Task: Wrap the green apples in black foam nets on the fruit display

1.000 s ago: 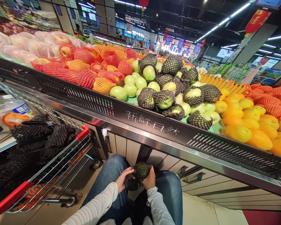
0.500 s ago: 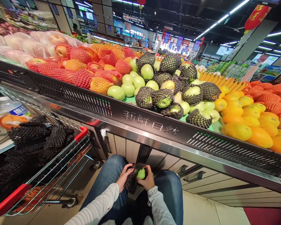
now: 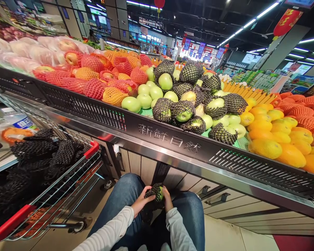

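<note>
Between my knees I hold a green apple (image 3: pixel 161 192) partly covered by a black foam net sleeve (image 3: pixel 154 190). My left hand (image 3: pixel 140 202) is closed on the netted side, its thumb across the mesh. On the other side my right hand (image 3: pixel 168 200) grips the apple, fingers along its bare green edge. More dark netting seems to hang below, though shadow hides its shape. Ahead on the stand lie loose green apples (image 3: pixel 144 101) and several fruits in black nets (image 3: pixel 183 111).
A wire shopping cart (image 3: pixel 75 181) with red corners stands at my left, heaped with black net sleeves (image 3: pixel 39 164). The display's black front rail (image 3: pixel 170 137) runs across before me. Oranges (image 3: pixel 267 146) are on the right, red-netted fruit (image 3: pixel 91 89) on the left.
The net now covers more of the apple's left and front. My left hand has shifted its thumb over the mesh, and the right hand has turned slightly along the apple's side.
</note>
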`<state>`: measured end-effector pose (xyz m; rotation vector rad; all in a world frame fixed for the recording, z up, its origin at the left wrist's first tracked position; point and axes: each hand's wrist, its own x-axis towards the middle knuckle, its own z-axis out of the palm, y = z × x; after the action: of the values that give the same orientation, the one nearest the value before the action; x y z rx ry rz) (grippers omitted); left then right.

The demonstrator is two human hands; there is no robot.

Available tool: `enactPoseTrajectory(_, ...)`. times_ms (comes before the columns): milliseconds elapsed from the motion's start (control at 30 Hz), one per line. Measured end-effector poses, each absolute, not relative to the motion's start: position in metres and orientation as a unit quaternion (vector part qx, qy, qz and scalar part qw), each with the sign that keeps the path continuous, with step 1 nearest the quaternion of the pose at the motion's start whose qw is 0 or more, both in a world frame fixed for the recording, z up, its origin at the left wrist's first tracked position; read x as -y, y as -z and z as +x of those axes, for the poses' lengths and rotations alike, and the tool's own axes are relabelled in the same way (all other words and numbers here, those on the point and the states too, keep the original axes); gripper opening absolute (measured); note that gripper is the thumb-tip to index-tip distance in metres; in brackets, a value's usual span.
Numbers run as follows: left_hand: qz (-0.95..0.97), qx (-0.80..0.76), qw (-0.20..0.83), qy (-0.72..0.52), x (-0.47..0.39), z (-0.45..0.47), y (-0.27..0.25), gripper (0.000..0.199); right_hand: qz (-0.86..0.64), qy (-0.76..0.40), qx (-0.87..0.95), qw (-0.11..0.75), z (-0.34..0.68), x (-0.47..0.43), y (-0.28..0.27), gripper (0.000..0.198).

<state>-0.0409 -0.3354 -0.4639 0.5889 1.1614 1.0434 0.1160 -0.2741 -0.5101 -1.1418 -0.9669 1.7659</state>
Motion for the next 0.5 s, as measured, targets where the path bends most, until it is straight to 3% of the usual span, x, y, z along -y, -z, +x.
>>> enactPoseTrajectory(100, 0.269, -0.519, 0.669, -0.459, 0.3352, -0.0416, 0.4681, 0.067, -0.421, -0.739, 0.365, 0.379, 0.1143, 0.2773, 0.5114, 0.088)
enactPoseTrajectory(300, 0.302, -0.544, 0.646, -0.442, 0.3347, -0.0417, 0.4689, 0.068, -0.425, -0.741, 0.368, 0.368, 0.113, 0.2845, 0.5093, 0.064)
enactPoseTrajectory(400, 0.308, -0.522, 0.664, -0.437, 0.3345, -0.0404, 0.4679, 0.078, -0.423, -0.751, 0.353, 0.364, 0.1125, 0.2831, 0.5065, 0.052)
enactPoseTrajectory(500, 0.326, -0.487, 0.686, -0.431, 0.3351, -0.0384, 0.4717, 0.092, -0.421, -0.764, 0.336, 0.357, 0.1118, 0.2826, 0.5034, 0.054)
